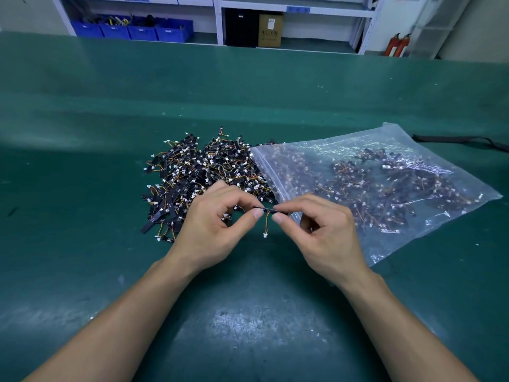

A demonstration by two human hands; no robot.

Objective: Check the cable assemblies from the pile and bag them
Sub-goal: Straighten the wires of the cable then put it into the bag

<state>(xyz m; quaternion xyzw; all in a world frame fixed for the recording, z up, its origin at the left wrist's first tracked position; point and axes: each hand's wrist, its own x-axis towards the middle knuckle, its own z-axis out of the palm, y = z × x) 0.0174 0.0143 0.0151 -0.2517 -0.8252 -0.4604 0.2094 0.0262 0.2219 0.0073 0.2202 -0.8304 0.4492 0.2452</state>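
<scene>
Left hand [214,224] pinching one end of a cable assembly [264,208] between thumb and forefinger; right hand [325,230] pinching the other end likewise, other fingers loosely curled. Held above the green mat [248,312], black strip lying left to right, lead and white connector dangling. Pile [203,175] behind the left hand; zip bag [264,166] mouth just beyond the right hand, so probably a right-hand drop after checking.

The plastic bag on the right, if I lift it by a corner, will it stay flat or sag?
Probably sags: the plastic bag is thin, crinkled film. Its loose cable assemblies would likely slide toward the low end.
</scene>
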